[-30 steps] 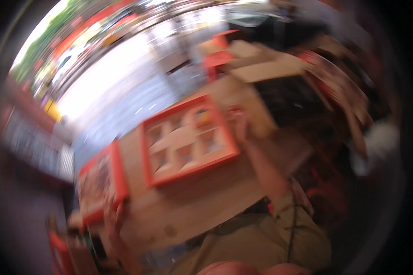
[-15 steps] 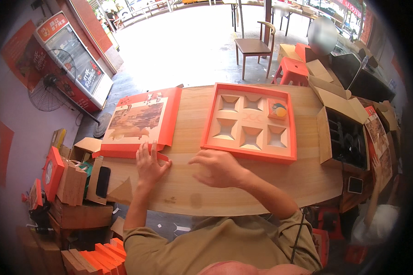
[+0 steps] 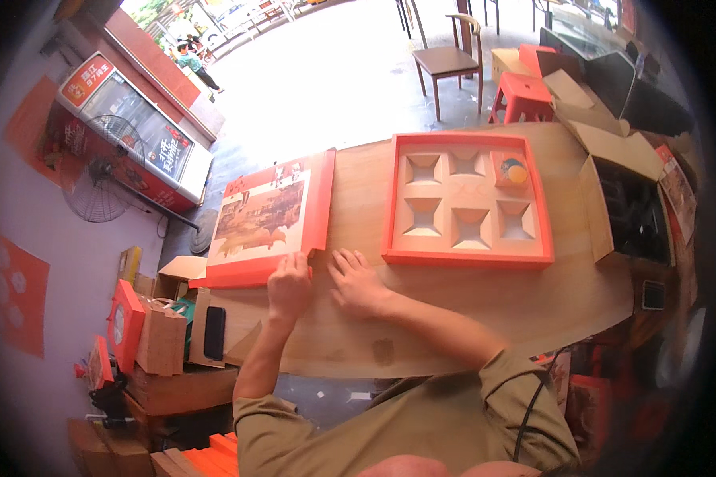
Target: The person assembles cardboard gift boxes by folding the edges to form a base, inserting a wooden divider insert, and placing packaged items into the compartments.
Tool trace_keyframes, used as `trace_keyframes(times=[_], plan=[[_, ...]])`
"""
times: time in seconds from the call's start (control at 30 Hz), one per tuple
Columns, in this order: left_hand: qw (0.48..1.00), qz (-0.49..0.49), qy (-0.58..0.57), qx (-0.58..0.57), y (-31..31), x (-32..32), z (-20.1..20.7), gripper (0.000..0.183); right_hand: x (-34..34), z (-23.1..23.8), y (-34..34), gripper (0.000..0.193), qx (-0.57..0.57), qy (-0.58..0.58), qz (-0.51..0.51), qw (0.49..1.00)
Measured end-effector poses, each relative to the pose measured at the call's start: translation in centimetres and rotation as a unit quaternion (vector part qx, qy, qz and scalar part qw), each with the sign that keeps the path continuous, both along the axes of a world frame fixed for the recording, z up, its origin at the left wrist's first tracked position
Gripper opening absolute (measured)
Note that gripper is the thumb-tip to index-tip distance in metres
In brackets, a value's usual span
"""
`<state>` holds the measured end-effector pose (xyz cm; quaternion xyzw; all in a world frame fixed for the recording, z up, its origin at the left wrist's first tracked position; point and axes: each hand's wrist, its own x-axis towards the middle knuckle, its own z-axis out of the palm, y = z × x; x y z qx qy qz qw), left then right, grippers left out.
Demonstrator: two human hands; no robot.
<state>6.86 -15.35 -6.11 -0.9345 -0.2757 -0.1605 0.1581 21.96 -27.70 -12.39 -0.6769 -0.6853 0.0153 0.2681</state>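
Observation:
A red-edged cardboard box lid (image 3: 266, 208) with a brown landscape picture lies on the left of the table, its side flaps partly folded. At its near right corner my left hand (image 3: 289, 282) has its fingers closed on the red edge flap. Just to the right, my right hand (image 3: 359, 285) lies on the wooden tabletop, fingers stretched toward that corner and holding nothing. Farther right is a red box tray (image 3: 467, 256) with a pale insert of square wells. A small orange patterned box (image 3: 510, 169) sits in the far right well; the other wells hold nothing.
The wooden table (image 3: 445, 318) has a curved near edge. An open brown carton (image 3: 605, 211) with dark contents stands at its right end. To the left are a phone (image 3: 214, 332), stacked cartons (image 3: 161, 340) and a floor fan (image 3: 102, 191). A red stool (image 3: 523, 97) stands beyond.
My right hand has come down and left onto the table beside the lid. The fingers of my left hand have closed at the lid's corner. The whole view has shifted.

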Motion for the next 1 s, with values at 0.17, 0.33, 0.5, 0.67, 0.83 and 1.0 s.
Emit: trace_keyframes(times=[0.17,0.33,0.5,0.67,0.83,1.0], plan=[[0.995,0.028,-0.072,-0.058,-0.2,1.2,10.4,0.012,0.9,0.1,5.7,0.071,0.115,0.062,-0.028,0.991],[0.993,0.018,-0.095,-0.062,0.5,0.6,12.4,0.017,-0.8,2.9,10.4,0.076,0.124,0.066,-0.009,0.99],[0.997,-0.023,-0.069,-0.001,1.5,1.3,10.3,0.019,0.4,2.0,13.7,0.059,0.25,0.075,0.017,0.965],[0.998,0.002,-0.061,-0.027,0.4,1.3,9.2,0.014,0.6,3.3,13.2,0.04,0.338,-0.132,-0.044,0.931],[0.998,0.01,-0.031,-0.053,-0.1,1.3,5.9,0.01,1.9,2.3,0.5,0.032,0.281,-0.144,0.117,0.942],[0.999,-0.012,-0.035,-0.011,-1.7,2.5,2.6,0.006,7.2,7.6,-9.8,0.028,0.317,-0.063,0.188,0.927]])
